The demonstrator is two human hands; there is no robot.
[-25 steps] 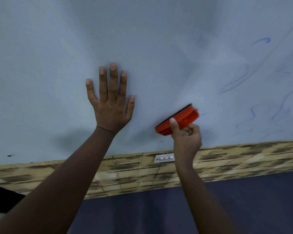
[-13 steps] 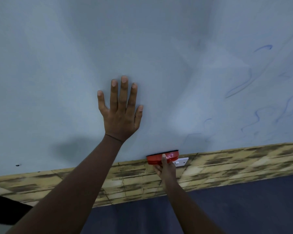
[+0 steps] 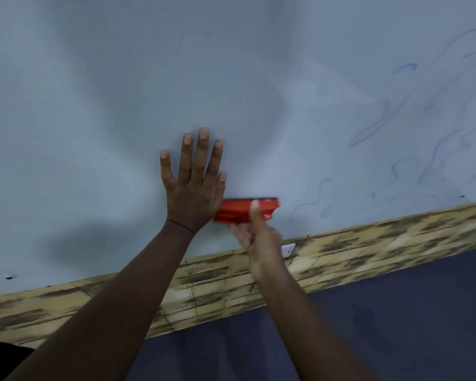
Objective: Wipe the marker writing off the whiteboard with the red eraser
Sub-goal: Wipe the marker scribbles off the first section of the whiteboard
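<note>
The whiteboard [image 3: 121, 105] fills the upper view, pale grey-blue. Faint blue marker lines [image 3: 379, 127] curl across its right part, with more squiggles [image 3: 313, 199] low down near the eraser. My right hand [image 3: 261, 237] grips the red eraser [image 3: 237, 211], which lies level with its dark felt edge against the board. My left hand [image 3: 193, 185] rests flat on the board with fingers spread, its thumb side touching the eraser's left end.
A wood-patterned band [image 3: 368, 243] runs under the board, sloping up to the right. A small white wall plate [image 3: 288, 250] sits on it behind my right wrist. Dark blue wall [image 3: 396, 312] lies below. A small screw hole [image 3: 9, 276] marks the board's lower left.
The eraser went down from mid-board to the board's bottom edge, then came back up a little and now sits level beside my left hand. The camera view shifted.
</note>
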